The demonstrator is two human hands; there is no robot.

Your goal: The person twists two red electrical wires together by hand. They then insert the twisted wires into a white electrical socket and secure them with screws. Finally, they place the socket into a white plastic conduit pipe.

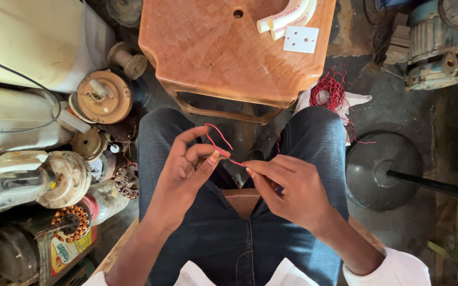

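Red wire point(219, 144) is pinched between both hands above the lap, over dark jeans point(229, 233). It is gripped by the left hand point(184, 161) between thumb and forefinger, with a loop rising above the fingers. Its other end is nipped by the closed fingertips of the right hand point(287, 190). A tangle of red wire point(332, 92) is seen beside the brown plastic stool point(223, 47), on which a white plate point(300, 39) is laid.
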